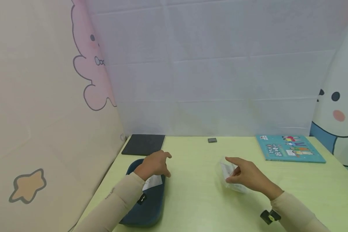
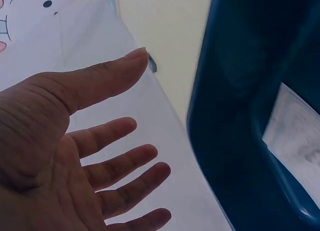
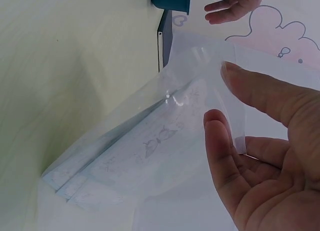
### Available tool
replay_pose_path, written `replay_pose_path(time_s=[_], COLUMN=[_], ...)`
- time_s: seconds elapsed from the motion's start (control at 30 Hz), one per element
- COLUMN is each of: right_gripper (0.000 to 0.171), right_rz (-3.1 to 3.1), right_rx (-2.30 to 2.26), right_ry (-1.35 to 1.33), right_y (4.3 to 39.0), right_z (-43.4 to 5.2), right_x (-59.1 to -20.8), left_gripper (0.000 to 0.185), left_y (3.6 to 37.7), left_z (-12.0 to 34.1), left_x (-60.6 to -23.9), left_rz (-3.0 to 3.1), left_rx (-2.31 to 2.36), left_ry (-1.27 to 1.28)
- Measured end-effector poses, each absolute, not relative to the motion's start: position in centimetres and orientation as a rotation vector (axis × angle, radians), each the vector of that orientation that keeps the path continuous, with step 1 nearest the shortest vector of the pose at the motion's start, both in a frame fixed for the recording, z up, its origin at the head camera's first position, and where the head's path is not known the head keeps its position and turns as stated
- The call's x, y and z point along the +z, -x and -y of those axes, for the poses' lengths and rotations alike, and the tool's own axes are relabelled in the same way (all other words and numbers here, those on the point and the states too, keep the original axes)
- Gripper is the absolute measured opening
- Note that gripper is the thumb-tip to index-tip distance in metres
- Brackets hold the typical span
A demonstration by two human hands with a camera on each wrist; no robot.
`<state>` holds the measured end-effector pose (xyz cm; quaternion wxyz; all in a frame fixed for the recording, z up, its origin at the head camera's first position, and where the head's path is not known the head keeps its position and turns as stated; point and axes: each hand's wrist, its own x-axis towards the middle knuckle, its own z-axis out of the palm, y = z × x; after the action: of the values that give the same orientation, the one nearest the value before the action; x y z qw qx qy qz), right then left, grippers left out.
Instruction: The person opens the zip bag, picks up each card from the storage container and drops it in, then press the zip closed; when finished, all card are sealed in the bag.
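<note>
The right hand (image 1: 247, 176), low and right of centre in the head view, pinches a clear plastic bag (image 1: 230, 176) near its top edge between thumb and fingers; in the right wrist view the film folds over the fingertips (image 3: 220, 136), and flat pale packets with a printed pattern lie inside it, sagging toward the lower left of that frame. The bag looks thin, limp and slick, very light, so a pinch at the open edge or a corner seems the surest grip, since a hold on the middle would probably just crumple the film. The left hand (image 1: 155, 165), left of centre, is spread with relaxed fingers and holds nothing, hovering over the far end of a dark blue tray (image 1: 150, 206) that carries a white slip of paper (image 1: 153, 182). All this sits on a pale green desk (image 1: 197, 199). Further back lie a black pad (image 1: 143, 144), a small grey block (image 1: 212, 140) and, at the right, a teal book (image 1: 290, 147).
</note>
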<state>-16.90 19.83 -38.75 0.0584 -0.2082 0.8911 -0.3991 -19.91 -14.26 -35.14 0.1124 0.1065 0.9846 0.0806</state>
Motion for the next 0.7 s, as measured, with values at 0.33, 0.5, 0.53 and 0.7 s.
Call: replay_pose_path(time_s=[0.33,0.5,0.53,0.7], right_gripper=[0.079,0.078,0.078,0.079], right_rz=[-2.707,-2.698,-2.696,-2.696], right_rx=[-1.2,-1.188,-1.19,-1.188], right_ry=[0.618,0.617,0.615,0.614], right_y=[16.9,16.9,16.9,16.9], right_z=[-19.9,-20.0,-20.0,-20.1], right_x=[-39.0,-39.1,-39.1,-39.3], left_gripper=[0.08,0.084,0.084,0.085], left_y=[19.7,19.7,19.7,19.8], left_z=[18.0,18.9,19.0,19.5], left_x=[-36.3,-37.3,-37.6,-38.8], left_rz=[-2.842,-2.783,-2.778,-2.769], left_rx=[0.235,0.317,0.323,0.245], left_ry=[-0.212,-0.191,-0.186,-0.17])
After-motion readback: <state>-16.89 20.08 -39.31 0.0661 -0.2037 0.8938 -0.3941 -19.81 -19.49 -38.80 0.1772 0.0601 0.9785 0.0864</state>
